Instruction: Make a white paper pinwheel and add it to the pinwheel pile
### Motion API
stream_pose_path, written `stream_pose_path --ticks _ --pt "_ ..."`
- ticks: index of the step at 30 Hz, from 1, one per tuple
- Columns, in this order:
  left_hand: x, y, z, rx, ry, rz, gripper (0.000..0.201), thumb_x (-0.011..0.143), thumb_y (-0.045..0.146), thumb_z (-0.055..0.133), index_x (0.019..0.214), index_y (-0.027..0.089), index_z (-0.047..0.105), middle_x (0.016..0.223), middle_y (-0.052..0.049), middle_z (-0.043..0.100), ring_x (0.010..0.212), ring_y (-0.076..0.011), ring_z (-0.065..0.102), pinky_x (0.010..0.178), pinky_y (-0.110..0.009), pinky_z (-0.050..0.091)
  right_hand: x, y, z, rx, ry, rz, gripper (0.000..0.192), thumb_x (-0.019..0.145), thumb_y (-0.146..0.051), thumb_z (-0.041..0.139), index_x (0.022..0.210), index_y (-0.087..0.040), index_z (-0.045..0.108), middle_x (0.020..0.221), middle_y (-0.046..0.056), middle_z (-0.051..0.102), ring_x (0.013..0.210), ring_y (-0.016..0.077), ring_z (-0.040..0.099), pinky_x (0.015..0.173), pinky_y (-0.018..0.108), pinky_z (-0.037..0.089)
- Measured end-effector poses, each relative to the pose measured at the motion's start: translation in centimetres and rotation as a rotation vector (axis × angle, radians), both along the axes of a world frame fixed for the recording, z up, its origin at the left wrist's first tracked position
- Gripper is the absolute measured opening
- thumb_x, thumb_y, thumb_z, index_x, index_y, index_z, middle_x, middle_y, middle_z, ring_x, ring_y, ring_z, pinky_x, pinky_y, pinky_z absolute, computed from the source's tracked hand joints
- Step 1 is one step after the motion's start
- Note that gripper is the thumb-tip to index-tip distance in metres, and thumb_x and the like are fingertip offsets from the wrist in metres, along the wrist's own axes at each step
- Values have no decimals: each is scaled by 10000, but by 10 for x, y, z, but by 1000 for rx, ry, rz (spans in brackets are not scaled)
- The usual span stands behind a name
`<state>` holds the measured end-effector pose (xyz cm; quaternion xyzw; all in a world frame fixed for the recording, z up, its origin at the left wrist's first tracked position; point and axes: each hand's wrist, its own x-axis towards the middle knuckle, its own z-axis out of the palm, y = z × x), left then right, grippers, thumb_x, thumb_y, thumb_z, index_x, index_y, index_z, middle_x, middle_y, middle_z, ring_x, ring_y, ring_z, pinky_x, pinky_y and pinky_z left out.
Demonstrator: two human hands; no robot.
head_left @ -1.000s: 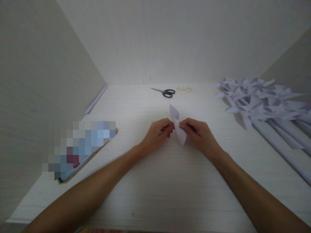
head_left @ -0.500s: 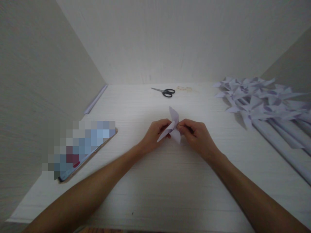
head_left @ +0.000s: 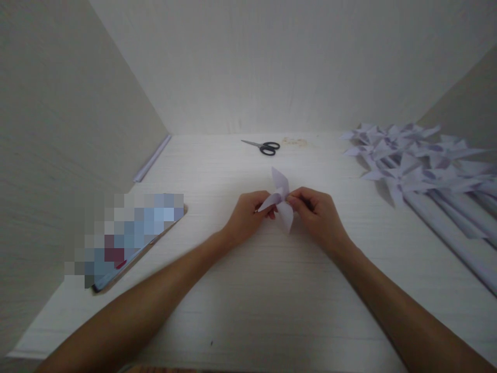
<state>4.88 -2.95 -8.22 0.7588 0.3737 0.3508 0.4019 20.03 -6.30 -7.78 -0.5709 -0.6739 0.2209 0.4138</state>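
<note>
Both of my hands meet at the middle of the white table (head_left: pixel 272 290), pinching a small folded piece of pale lilac paper (head_left: pixel 281 199) with several pointed flaps. My left hand (head_left: pixel 246 217) holds its left side, with one flap lying over the fingers. My right hand (head_left: pixel 316 215) grips the paper's centre from the right. One flap points up and another hangs down between the hands.
Black-handled scissors (head_left: pixel 264 147) lie at the back of the table, with a small pale pile (head_left: pixel 295 141) beside them. Several finished paper pinwheels on rolled paper sticks (head_left: pixel 419 176) fill the right side. A blurred flat object (head_left: pixel 128 238) lies left; a paper roll (head_left: pixel 151 160) rests against the left wall.
A flap has been folded out to the left, so the paper went from a narrow upright shape to a spread, pinwheel-like form. Both hands stayed in place.
</note>
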Motion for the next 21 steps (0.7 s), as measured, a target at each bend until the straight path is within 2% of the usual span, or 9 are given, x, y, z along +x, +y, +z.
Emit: stream_pose_path --ticks 10,21 --pt "-1 -1 -1 50 36 -43 207 685 57 431 534 134 550 513 27 554 514 -67 509 509 -172 378 4 1 1 -51 2 27 166 738 -183 461 648 -141 594 566 9 565 518 111 469 493 230 336" --pt "1 -1 1 14 71 -31 155 682 102 467 545 129 535 527 22 543 529 -76 500 506 -178 376 0 -4 6 85 -172 3 154 728 -156 474 633 -148 595 540 -3 564 468 92 448 478 223 317"
